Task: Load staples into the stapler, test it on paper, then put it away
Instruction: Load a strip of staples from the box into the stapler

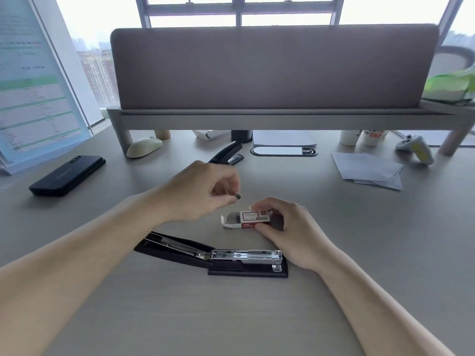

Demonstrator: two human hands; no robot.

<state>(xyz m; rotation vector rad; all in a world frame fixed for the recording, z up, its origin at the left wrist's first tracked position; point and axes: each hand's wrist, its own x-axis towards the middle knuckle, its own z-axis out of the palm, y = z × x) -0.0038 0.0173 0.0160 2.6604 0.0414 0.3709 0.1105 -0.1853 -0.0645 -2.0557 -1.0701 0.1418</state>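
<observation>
Nearest to the person, the stapler (226, 258) lies on the desk (231, 317) with its black top arm folded back to the left. Its bright metal staple channel (246, 254) faces up and looks bare from here. This is the loading step.

Just behind the stapler's front end, the right hand (290, 232) grips a small red-and-white staple box (249, 219) between thumb and fingers, holding it against the desk with the inner tray slid out to the left. A little further back and above that tray, the left hand (200, 191) pinches a short grey staple strip (237, 195) between thumb and fingertips, clear of the box.

I'd say the next move calls for bringing that strip down towards the stapler, lining it up lengthwise with the channel, legs downward, and seating it before closing the arm.

Well beyond the stapler, to its right, loose white paper sheets (367, 169) wait for the test. Straight behind it sits a second black stapler (227, 154).
</observation>
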